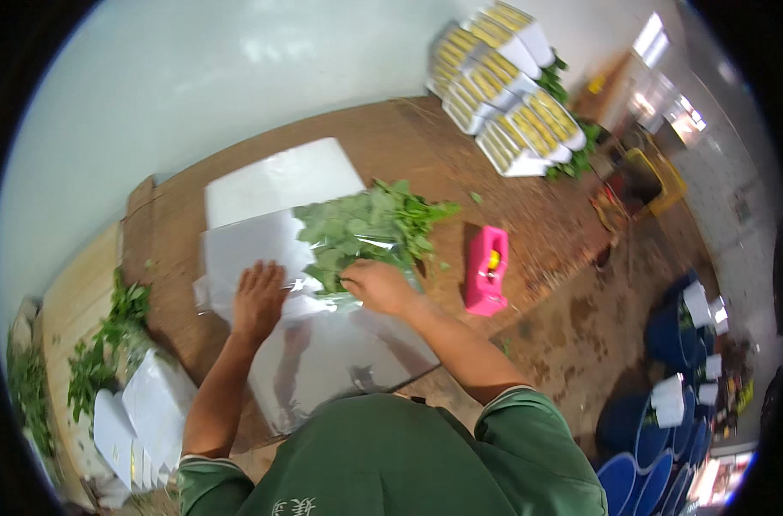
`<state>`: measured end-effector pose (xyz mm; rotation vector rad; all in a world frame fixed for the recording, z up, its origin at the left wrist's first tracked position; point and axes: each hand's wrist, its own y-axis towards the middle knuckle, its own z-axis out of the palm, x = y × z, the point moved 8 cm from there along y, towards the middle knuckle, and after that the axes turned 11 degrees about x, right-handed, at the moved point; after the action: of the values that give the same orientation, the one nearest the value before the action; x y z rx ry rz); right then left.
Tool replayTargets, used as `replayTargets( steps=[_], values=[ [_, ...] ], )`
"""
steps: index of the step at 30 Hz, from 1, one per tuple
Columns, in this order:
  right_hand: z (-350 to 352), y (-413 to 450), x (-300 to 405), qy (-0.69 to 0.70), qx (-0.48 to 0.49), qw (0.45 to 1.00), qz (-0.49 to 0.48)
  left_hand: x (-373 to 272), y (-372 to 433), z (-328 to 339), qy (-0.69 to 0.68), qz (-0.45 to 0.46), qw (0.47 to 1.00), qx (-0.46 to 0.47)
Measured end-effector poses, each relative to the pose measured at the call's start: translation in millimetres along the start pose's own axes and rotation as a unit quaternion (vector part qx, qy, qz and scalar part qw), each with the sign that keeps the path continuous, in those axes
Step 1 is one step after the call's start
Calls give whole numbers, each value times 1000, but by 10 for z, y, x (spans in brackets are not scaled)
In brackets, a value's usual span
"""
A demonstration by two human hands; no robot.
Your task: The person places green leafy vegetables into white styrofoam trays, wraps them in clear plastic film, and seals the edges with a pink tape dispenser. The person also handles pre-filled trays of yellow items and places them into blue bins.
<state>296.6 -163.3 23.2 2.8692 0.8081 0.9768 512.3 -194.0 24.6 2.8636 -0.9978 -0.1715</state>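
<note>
A bunch of leafy green stems (346, 229) lies on the table, its leaves partly under shiny clear plastic film (340, 355). White sheets (282, 177) are spread beneath and behind it. My left hand (259, 297) rests flat on the film-covered sheet, left of the leaves, holding nothing. At the near edge of the leaves, my right hand (378, 284) has its fingers bent together against the film; what lies between the fingertips is hidden. A pink tape dispenser (488, 271) with a yellow core stands right of the bunch.
Several white-wrapped bundles with yellow rows (507, 97) are stacked at the table's back right, against the wall. White-wrapped bundles (153, 406) and loose greenery (95, 367) lie at left. Blue buckets (636, 426) stand on the floor at right. The brown tabletop (417, 142) has worn edges.
</note>
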Motion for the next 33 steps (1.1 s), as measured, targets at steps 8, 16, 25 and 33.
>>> replayTargets(
  steps=[8, 16, 25, 33],
  values=[
    [-1067, -2904, -1820, 260, -389, 745, 476, -152, 9, -61, 11, -6, 995, -98],
    [-822, -2973, -1386, 124, -269, 808, 510, -244, 30, 21, 20, -31, 993, -111],
    [81, -1985, -885, 351, -356, 773, 391, -182, -27, 59, -8, -38, 990, -138],
    [611, 322, 120, 380, -133, 872, 279, -224, -40, -14, -19, -46, 985, -168]
  ],
)
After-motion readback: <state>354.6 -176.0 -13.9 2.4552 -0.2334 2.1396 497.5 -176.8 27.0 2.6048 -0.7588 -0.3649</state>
